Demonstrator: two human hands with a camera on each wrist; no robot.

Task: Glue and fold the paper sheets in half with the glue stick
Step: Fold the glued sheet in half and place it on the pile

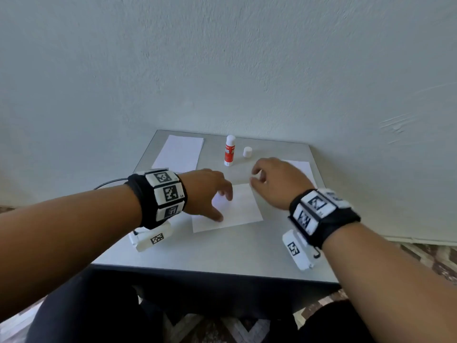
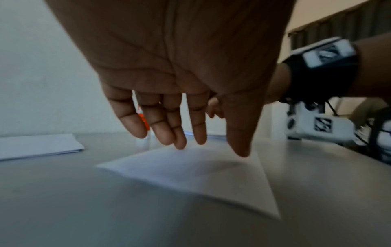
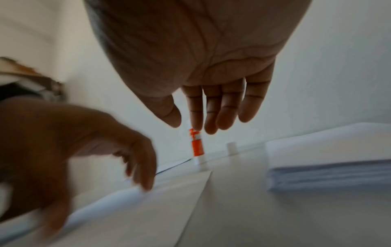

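A white paper sheet [image 1: 230, 209] lies folded in the middle of the grey table [image 1: 222, 253]. My left hand [image 1: 222, 206] is spread over its left part, fingers straight, thumb and fingertips at the paper's surface [image 2: 190, 175]. My right hand [image 1: 256, 178] hovers just past the sheet's far right corner with relaxed fingers and holds nothing. In the right wrist view the right hand [image 3: 186, 125] hangs above the table. The red and white glue stick [image 1: 229, 151] stands upright at the back, uncapped, apart from both hands. Its white cap [image 1: 247, 152] stands just to its right.
A pile of folded sheets [image 1: 180, 153] lies at the back left of the table. A stack of flat sheets [image 1: 300, 167] sits at the right, partly behind my right hand. The wall runs close behind the table, and the table's front edge is near my knees.
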